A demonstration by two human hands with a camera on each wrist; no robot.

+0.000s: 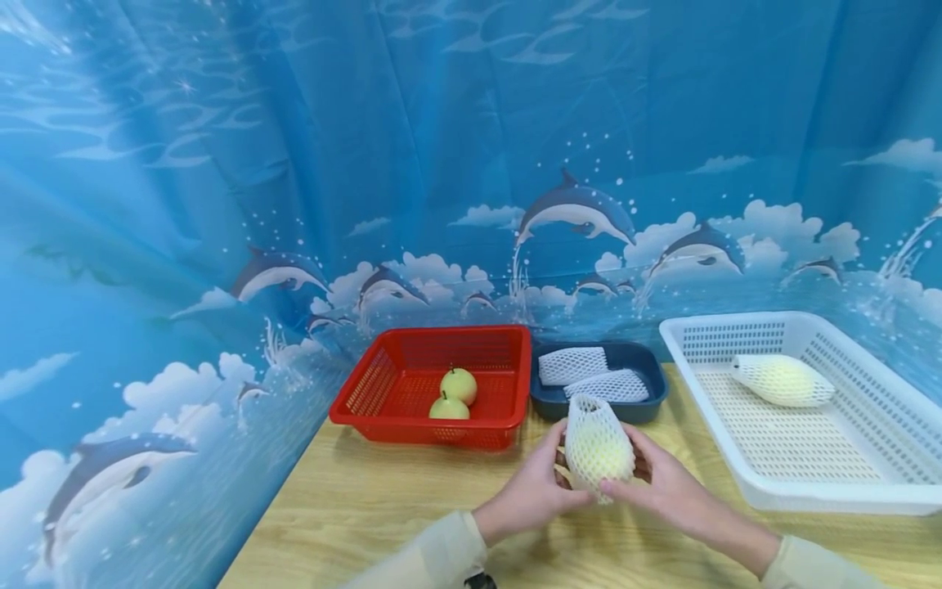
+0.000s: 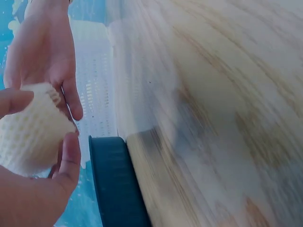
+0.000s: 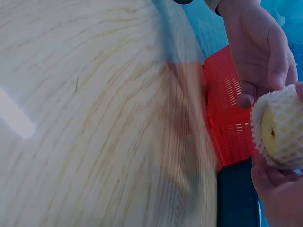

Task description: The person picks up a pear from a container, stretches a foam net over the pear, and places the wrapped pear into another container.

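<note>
A pale yellow-green pear [image 3: 268, 135] sits inside a white foam net sleeve [image 1: 598, 442], held up between both hands above the near part of the table. My left hand [image 1: 536, 487] grips its left side, fingers curled round behind and thumb at the lower front. From the other side my right hand [image 1: 666, 484] holds it, thumb pressed on the netting near the bottom. The sleeve's narrow open end points up and away. In the right wrist view the pear's round end with a small dark spot shows bare at the sleeve's other opening.
A red basket [image 1: 441, 433] with two bare pears [image 1: 459, 386] stands at the left. Behind the hands, a dark blue tray [image 1: 655, 413] holds two flat foam sleeves [image 1: 572, 366]. To the right, a white basket [image 1: 765, 495] contains one sleeved pear [image 1: 786, 381]. A dolphin-print curtain [image 1: 471, 164] hangs behind.
</note>
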